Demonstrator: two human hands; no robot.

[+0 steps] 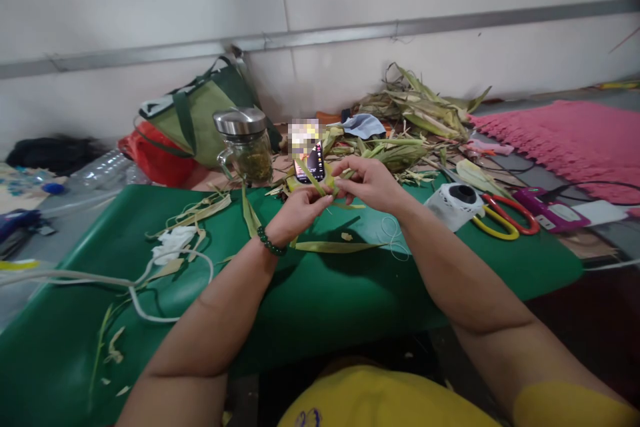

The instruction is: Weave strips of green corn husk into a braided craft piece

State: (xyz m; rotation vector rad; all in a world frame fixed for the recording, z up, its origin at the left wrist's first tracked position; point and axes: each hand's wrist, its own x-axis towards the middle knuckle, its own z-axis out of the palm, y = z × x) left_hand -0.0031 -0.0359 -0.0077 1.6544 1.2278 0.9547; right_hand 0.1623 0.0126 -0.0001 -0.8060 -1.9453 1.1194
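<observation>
My left hand, with a dark green bead bracelet on its wrist, is closed in a pinch on strips of corn husk. Close beside it, my right hand also pinches the husk strips between thumb and fingers. The fingertips partly hide where the pieces meet. Just behind the hands a lit phone stands propped up. Below them a long husk leaf lies flat on the green mat. A loop of thin thread lies to its right.
A glass jar with a metal lid stands left of the phone. A pile of husks lies at the back. To the right are a white roll, scissors with red and yellow handles and a purple box. A white cable crosses the left side.
</observation>
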